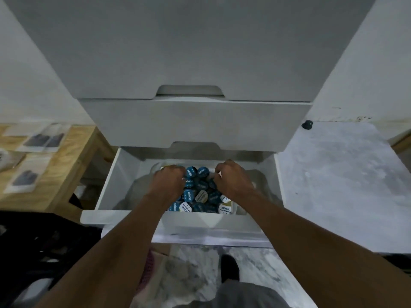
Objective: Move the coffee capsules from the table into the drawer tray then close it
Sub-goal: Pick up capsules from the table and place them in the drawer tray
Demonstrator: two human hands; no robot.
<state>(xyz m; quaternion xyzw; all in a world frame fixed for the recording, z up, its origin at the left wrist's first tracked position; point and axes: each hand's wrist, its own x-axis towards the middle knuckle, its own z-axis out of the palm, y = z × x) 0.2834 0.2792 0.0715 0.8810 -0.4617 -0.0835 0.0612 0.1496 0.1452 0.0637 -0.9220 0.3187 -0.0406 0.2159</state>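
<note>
An open white drawer (104,196) holds a tray (200,217) full of coffee capsules (200,192), several with blue lids and a few with white or gold lids. Both my hands are down in the tray over the pile. My left hand (170,182) has its fingers curled down among the capsules on the left side. My right hand (232,180) is curled over those on the right, fingertips touching the lids. Whether either hand holds a capsule is hidden by the fingers.
Two more white drawer fronts (191,123) sit above the open one, the nearer slightly pulled out. A wooden table (64,165) with plastic packets stands at the left. Marble-patterned floor (333,174) lies to the right, and my foot (230,270) is below the drawer.
</note>
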